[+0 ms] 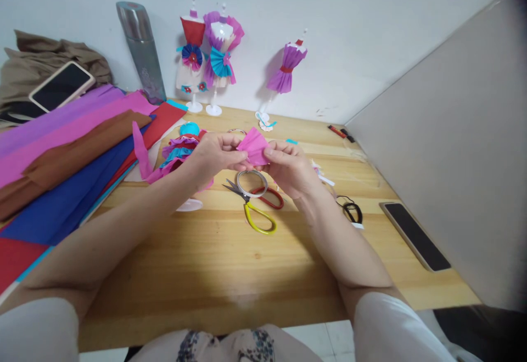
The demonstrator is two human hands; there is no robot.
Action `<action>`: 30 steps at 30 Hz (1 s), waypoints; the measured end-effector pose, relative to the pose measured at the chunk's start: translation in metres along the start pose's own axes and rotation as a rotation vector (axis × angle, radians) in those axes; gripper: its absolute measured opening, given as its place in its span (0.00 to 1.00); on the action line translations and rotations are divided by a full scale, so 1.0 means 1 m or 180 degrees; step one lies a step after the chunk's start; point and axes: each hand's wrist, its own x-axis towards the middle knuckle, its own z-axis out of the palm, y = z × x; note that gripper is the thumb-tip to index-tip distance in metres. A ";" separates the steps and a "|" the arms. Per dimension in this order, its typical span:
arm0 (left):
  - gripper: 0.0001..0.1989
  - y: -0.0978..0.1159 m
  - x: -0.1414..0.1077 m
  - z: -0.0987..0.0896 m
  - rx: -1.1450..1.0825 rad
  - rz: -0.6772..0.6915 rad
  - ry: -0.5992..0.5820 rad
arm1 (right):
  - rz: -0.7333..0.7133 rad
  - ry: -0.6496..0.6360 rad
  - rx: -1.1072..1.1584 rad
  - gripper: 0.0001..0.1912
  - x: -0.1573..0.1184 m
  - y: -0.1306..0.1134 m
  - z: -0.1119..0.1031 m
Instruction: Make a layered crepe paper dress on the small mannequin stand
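Observation:
A small piece of pink crepe paper (253,145) is held up between my two hands above the table. My left hand (222,152) pinches its left edge, thumb on top. On the other side my right hand (288,165) grips the lower right edge between thumb and fingers. Faint folds run across the paper. Just below the hands lie scissors (247,200) with one yellow and one red handle, blades apart. A roll of tape (252,183) rests against them. Left of my left hand sits a ruffled bundle of pink, blue and red paper (177,153).
Mini dress forms in paper outfits (222,49) stand along the wall, with a purple-dressed one (287,68) apart. Coloured paper sheets (82,186) and a bottle (142,51) are at left. A phone (415,235) and black cord (351,211) lie right, near a partition (453,120).

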 end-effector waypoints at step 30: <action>0.04 -0.001 0.003 -0.008 0.0288 -0.0123 -0.0640 | 0.0245 -0.0083 0.0149 0.14 0.004 0.005 -0.007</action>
